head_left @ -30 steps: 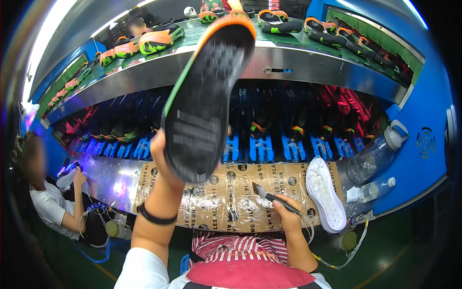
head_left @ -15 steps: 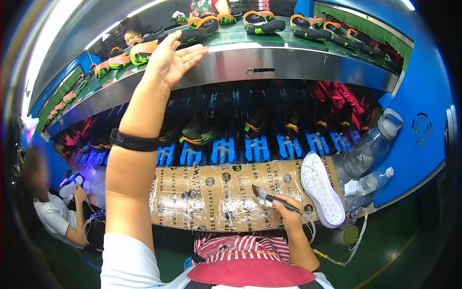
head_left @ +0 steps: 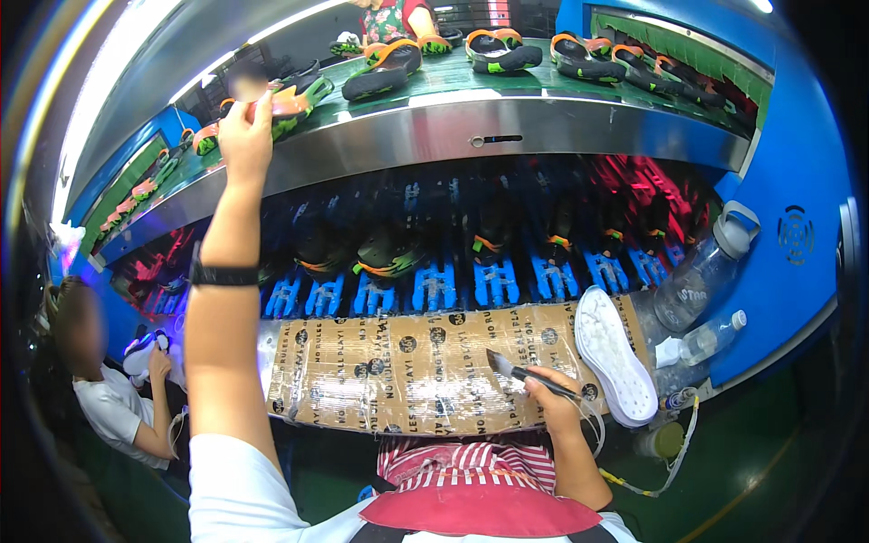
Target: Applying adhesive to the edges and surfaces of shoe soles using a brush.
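Note:
Stretched out over the green conveyor, my left hand (head_left: 246,138) has its thumb and fingers closed on an orange and green shoe upper (head_left: 290,104). Part of the grip is hidden by my fingers. My right hand (head_left: 554,395) is low over the cardboard-covered bench, wrapped round a brush (head_left: 539,380) with a black handle; its dark bristles point left. A white shoe sole (head_left: 615,357) lies just right of that hand. More black, orange and green shoes (head_left: 385,71) stand on the conveyor to the right of my left hand.
Taped cardboard (head_left: 389,376) covers the bench. Below the metal conveyor edge (head_left: 407,134), blue racks (head_left: 434,287) carry dark shoes. A large clear bottle (head_left: 692,285) and a smaller one (head_left: 715,337) stand at right. Co-workers are at left (head_left: 118,403) and across the conveyor (head_left: 389,20).
My left hand has swung left along the conveyor, from open with fingers spread to closed on the shoe upper. My right hand stays low with the brush.

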A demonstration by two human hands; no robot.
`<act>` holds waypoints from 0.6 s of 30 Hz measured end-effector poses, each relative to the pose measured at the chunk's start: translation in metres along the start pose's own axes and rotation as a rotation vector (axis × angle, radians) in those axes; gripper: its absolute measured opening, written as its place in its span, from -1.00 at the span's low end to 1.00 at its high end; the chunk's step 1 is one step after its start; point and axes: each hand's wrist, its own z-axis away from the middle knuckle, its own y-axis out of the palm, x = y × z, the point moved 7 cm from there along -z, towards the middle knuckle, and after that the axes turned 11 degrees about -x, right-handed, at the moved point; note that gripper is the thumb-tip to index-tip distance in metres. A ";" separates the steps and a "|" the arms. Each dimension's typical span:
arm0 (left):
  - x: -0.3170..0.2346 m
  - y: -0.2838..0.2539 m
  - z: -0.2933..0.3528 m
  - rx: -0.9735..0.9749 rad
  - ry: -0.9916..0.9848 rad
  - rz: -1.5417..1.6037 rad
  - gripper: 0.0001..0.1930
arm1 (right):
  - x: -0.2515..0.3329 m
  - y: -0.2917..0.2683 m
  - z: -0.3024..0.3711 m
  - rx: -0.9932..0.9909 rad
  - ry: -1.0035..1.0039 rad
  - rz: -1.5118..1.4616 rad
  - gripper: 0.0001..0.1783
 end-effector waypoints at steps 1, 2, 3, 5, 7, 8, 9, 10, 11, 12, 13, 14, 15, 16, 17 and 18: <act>-0.033 -0.021 0.021 -0.193 0.071 0.117 -0.71 | -0.001 -0.002 -0.001 -0.013 0.010 0.004 -0.74; -0.056 -0.044 0.042 -0.389 0.143 0.231 -0.75 | 0.000 -0.003 0.000 -0.020 0.019 0.008 -0.74; -0.062 -0.063 0.057 -0.546 0.184 0.295 -0.78 | -0.001 -0.003 0.001 -0.020 0.075 -0.006 -0.73; -0.057 -0.098 0.080 -0.775 0.121 0.463 -0.81 | 0.000 -0.001 0.001 -0.011 0.077 0.004 -0.73; -0.027 -0.115 0.092 -0.814 -0.194 0.821 -0.82 | 0.000 0.002 0.000 -0.019 0.052 0.030 -0.72; -0.010 -0.105 0.102 -0.842 -0.511 1.013 -0.73 | 0.000 0.006 0.001 0.002 0.052 0.031 -0.72; 0.015 -0.080 0.104 -0.604 -0.699 1.229 -0.65 | 0.001 0.007 0.001 -0.005 0.066 0.043 -0.72; 0.034 -0.058 0.111 -0.346 -0.876 1.428 -0.57 | 0.004 0.008 0.003 -0.009 0.077 0.054 -0.72; 0.022 -0.040 0.125 -0.146 -0.973 1.590 -0.47 | 0.005 0.009 0.004 0.019 0.093 0.061 -0.70; -0.003 -0.016 0.145 0.079 -1.068 1.749 -0.35 | 0.006 0.010 0.006 0.027 0.090 0.061 -0.70; -0.021 -0.008 0.156 0.248 -1.022 1.926 -0.32 | 0.009 0.013 0.008 0.036 0.067 0.014 -0.69; -0.039 -0.004 0.169 0.432 -0.971 2.097 -0.28 | 0.011 0.014 0.009 0.036 0.047 -0.030 -0.68; -0.044 -0.003 0.179 0.475 -1.014 2.134 -0.27 | 0.011 0.015 0.009 0.039 0.058 -0.053 -0.65; -0.050 -0.004 0.192 0.517 -1.066 2.168 -0.25 | 0.010 0.013 0.010 0.038 0.061 -0.047 -0.65; -0.049 -0.002 0.206 0.521 -1.106 2.130 -0.23 | 0.008 0.010 0.010 0.041 0.088 -0.081 -0.65; -0.052 -0.005 0.222 0.511 -1.120 2.096 -0.28 | 0.006 0.007 0.011 0.044 0.116 -0.114 -0.65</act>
